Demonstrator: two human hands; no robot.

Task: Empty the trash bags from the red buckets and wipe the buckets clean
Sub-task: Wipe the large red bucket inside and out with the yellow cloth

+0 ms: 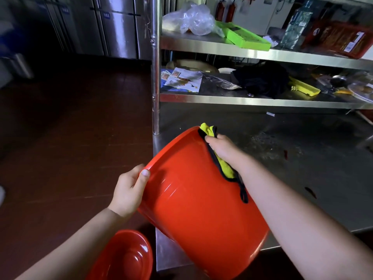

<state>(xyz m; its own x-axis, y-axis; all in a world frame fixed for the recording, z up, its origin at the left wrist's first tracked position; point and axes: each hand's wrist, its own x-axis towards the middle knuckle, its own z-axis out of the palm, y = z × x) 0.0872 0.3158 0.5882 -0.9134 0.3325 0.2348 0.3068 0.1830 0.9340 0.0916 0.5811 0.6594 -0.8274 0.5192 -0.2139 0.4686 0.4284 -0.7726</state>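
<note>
A glossy red bucket [197,215] fills the lower middle of the frame, tipped on its side at the edge of the steel surface [302,162], its mouth turned away so the inside is hidden. The left hand [129,190] curls round its rim at centre left. The right hand [224,148] presses a yellow cloth [224,166] with black edging on its upper wall. A second red bucket [125,257] is cut off at the bottom left

A tilted bucket [201,215] leans on the table [302,158] edge, shelves [262,101] behind, a second bucket [125,257] below left.
</note>
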